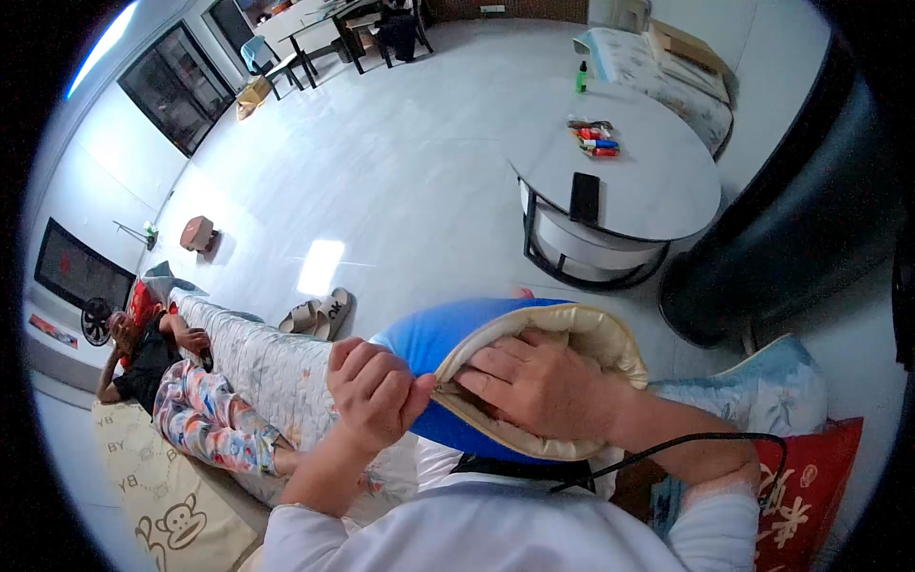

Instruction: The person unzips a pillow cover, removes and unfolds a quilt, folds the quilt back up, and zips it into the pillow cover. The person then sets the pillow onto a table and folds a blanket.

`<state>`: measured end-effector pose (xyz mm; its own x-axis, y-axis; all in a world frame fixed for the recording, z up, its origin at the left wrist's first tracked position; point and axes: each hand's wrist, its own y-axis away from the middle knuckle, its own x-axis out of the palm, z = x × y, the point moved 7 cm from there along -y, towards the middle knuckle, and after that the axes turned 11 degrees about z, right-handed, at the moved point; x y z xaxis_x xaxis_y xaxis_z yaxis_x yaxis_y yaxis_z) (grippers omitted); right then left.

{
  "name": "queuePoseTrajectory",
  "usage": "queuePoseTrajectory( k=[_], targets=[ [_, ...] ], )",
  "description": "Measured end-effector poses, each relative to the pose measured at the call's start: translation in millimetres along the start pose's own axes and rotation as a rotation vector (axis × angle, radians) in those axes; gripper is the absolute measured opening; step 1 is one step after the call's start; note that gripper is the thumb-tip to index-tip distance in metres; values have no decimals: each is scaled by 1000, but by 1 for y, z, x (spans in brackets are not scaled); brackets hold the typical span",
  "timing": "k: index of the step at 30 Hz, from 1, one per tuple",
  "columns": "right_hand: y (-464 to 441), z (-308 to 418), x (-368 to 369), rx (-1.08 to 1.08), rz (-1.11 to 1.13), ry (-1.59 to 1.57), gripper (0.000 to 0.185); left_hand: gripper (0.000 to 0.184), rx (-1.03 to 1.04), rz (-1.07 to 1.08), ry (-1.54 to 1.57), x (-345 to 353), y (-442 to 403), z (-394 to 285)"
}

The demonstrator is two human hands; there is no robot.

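Note:
A blue cushion (448,329) with a cream inside rests at my lap, its edge opened along a cream border. My left hand (376,393) is closed on the left corner of that opening, thumb and fingers pinched on the edge. Inside the opening lies my right hand (538,386), fingers stretched out against the cream lining (610,348). Its fingertips are hidden in the fold. What the cushion holds deeper inside cannot be seen. A black cable (686,439) runs across my right forearm.
Left, another person (157,367) reclines on a seat with a quilted cover (257,353). Slippers (319,315) lie on the floor ahead. A round-ended white table (658,181) carries a black phone (585,198) and colourful packets (596,138). A black cylinder (762,229) and a red cushion (810,496) are at right.

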<state>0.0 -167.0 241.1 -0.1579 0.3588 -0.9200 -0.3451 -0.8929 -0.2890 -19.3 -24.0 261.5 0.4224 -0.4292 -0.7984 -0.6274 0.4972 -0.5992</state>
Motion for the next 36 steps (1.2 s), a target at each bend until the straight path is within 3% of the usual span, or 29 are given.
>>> queuePoseTrajectory(
  k=[2,5,7,11,16,18,19,22,25,28,30,33,36],
  targets=[
    [-3,4,5,-4,-39,22,31,28,-9,3,27,-2,1,1],
    [-14,1,26,67,101,-63,28,30,-41,8,70,2,6,6],
    [-22,-9,54,162,325,-153,26,34,-76,-16,104,13,11,14],
    [-22,-37,99,285,437,-338,27,35,-132,-56,103,31,17,27],
    [-21,-54,64,256,149,-704,23,28,-157,-93,66,27,10,32],
    [-17,-56,55,390,97,-1059,21,25,-125,-114,35,28,6,27],
    [-20,-50,49,338,-6,-1103,19,25,-123,-113,38,28,6,24],
    [-26,-43,44,249,-109,-845,16,18,-139,-50,39,28,2,19],
    [-20,-48,40,309,-214,-717,15,16,-164,124,18,31,-4,18],
    [-19,-42,19,364,-149,-594,13,42,-66,393,69,40,1,13],
    [-16,-40,16,446,-114,-635,11,40,-108,513,89,44,-1,12],
    [-10,-45,20,476,-84,-548,12,21,-41,339,98,54,-3,9],
    [6,-53,22,532,-22,-306,18,17,-66,242,99,61,-3,6]
  ],
)
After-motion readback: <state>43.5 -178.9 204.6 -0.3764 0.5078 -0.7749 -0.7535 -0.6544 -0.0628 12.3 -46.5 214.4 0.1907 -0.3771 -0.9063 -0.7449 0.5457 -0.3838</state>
